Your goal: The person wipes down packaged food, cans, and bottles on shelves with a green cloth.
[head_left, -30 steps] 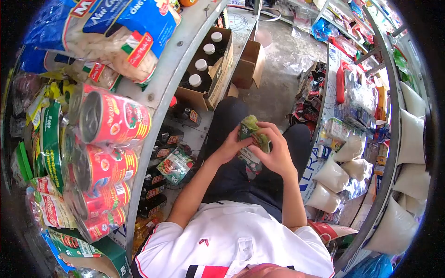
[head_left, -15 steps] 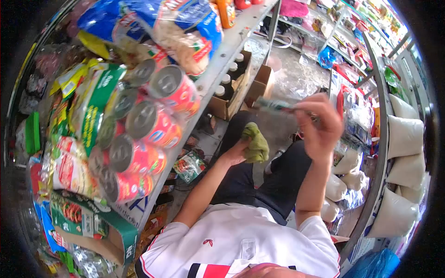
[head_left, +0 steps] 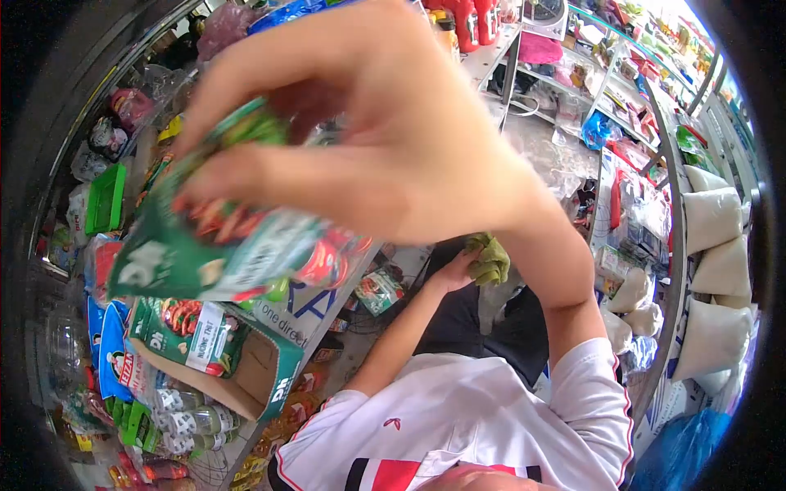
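Observation:
My right hand (head_left: 368, 123) is raised close to the camera, blurred, with thumb and fingers pinched on a green seasoning packet (head_left: 176, 254). The packet carries a picture of meat and hangs tilted over the left shelf. Below it, a green open-topped carton (head_left: 282, 372) holds a similar green packet (head_left: 188, 331), and part of the carton's inside shows bare cardboard. Lower down, by my knees, my left hand (head_left: 455, 274) is closed around a crumpled olive-green cloth (head_left: 490, 260). My right hand and its packet hide much of the shelf behind them.
Blue packets (head_left: 119, 352), bottles (head_left: 192, 421) and a green plastic basket (head_left: 105, 199) crowd the left shelf. Another packet (head_left: 379, 292) lies beside my left forearm. White filled bags (head_left: 712, 335) are stacked on the right-hand rack, with a blue plastic bag (head_left: 684, 450) below.
My right hand has swung from above my knees up and left over the shelf, bringing the packet close to the camera. The left hand keeps the cloth. The view has shifted slightly.

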The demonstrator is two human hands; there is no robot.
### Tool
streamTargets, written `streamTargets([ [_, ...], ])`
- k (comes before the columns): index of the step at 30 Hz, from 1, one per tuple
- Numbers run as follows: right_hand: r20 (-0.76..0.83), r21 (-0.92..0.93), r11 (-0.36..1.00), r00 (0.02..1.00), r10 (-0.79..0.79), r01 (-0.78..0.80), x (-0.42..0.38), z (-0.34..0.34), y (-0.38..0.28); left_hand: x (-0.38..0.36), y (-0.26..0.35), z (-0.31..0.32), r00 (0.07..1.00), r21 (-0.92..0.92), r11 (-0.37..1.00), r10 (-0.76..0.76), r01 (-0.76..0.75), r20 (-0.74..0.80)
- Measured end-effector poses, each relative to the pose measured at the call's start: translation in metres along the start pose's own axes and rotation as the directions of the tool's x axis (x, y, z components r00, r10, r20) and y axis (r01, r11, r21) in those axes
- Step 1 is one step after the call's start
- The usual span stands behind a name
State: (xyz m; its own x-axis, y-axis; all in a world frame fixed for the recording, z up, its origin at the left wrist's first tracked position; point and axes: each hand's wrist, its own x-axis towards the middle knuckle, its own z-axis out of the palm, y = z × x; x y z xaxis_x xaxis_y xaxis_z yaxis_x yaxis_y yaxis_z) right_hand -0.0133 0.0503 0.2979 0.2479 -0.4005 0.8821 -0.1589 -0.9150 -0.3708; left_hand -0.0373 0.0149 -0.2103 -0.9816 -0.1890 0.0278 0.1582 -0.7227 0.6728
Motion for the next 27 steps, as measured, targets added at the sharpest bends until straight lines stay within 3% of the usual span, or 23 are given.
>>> streamTargets([
  [1,-0.005,0.223,0.968,0.993,0.118,-0.114,0.010,0.026,0.003,-0.002,-0.003,-0.007,0.996,0.258,0.962,0.080,-0.087,0.035],
  [2,-0.022,0.112,0.993,0.999,-0.028,0.030,0.019,0.038,0.001,-0.006,0.006,0.003,0.996,0.260,0.961,0.083,-0.090,0.038],
  [4,0.016,0.163,0.977,0.990,-0.143,0.139,0.034,0.067,0.002,-0.020,0.031,0.040,1.000,-0.300,0.954,0.024,-0.026,-0.010],
  [5,-0.027,0.167,0.964,0.978,-0.206,0.208,0.038,0.089,0.007,-0.023,0.031,0.047,0.991,-0.258,0.958,0.135,-0.127,0.012],
  [7,-0.064,0.178,0.945,0.962,-0.266,0.273,0.040,0.126,0.011,-0.020,0.016,0.043,0.989,-0.283,0.949,0.145,-0.138,0.005],
  [9,0.150,0.231,0.970,0.983,-0.109,0.073,0.038,0.149,0.007,-0.022,0.012,0.028,0.990,-0.327,0.935,0.144,-0.139,-0.008],
  [10,0.154,0.239,0.968,0.982,-0.112,0.073,0.035,0.157,0.007,-0.025,0.009,0.022,0.990,-0.346,0.928,0.143,-0.139,-0.016],
  [12,0.339,0.164,0.986,0.940,-0.037,-0.020,0.031,0.171,0.006,-0.032,-0.001,0.011,0.990,-0.384,0.913,0.138,-0.140,-0.031],
  [13,0.455,-0.109,0.991,0.891,-0.017,0.074,0.031,0.169,0.004,-0.036,-0.003,0.007,0.990,-0.400,0.905,0.138,-0.142,-0.040],
  [14,0.459,-0.098,0.992,0.888,-0.027,0.081,0.032,0.168,0.005,-0.037,-0.003,0.003,0.989,-0.416,0.898,0.139,-0.146,-0.047],
  [16,0.583,-0.280,0.923,0.810,-0.056,0.265,0.034,0.164,0.013,-0.019,-0.007,-0.007,0.987,-0.452,0.877,0.148,-0.160,-0.063],
  [17,0.649,-0.304,0.916,0.761,-0.003,0.262,0.038,0.158,0.010,-0.009,-0.003,-0.013,0.986,-0.471,0.866,0.152,-0.168,-0.071],
  [21,0.564,-0.320,0.893,0.821,-0.090,0.317,0.032,0.177,0.019,0.002,-0.009,-0.029,0.983,-0.543,0.820,0.153,-0.181,-0.098],
  [22,0.561,-0.327,0.894,0.824,-0.076,0.305,0.030,0.179,0.019,0.003,-0.011,-0.031,0.982,-0.542,0.819,0.157,-0.189,-0.105],
  [24,0.558,-0.327,0.898,0.827,-0.067,0.294,0.030,0.180,0.019,-0.002,-0.001,-0.011,0.979,-0.291,0.936,0.175,-0.198,-0.102],
  [25,0.553,-0.334,0.895,0.830,-0.067,0.294,0.030,0.181,0.020,-0.005,0.005,0.000,0.977,-0.290,0.935,0.180,-0.205,-0.110],
  [27,0.553,-0.329,0.896,0.830,-0.073,0.298,0.029,0.184,0.021,-0.012,0.021,0.027,0.940,-0.118,0.933,0.333,-0.339,-0.067],
])
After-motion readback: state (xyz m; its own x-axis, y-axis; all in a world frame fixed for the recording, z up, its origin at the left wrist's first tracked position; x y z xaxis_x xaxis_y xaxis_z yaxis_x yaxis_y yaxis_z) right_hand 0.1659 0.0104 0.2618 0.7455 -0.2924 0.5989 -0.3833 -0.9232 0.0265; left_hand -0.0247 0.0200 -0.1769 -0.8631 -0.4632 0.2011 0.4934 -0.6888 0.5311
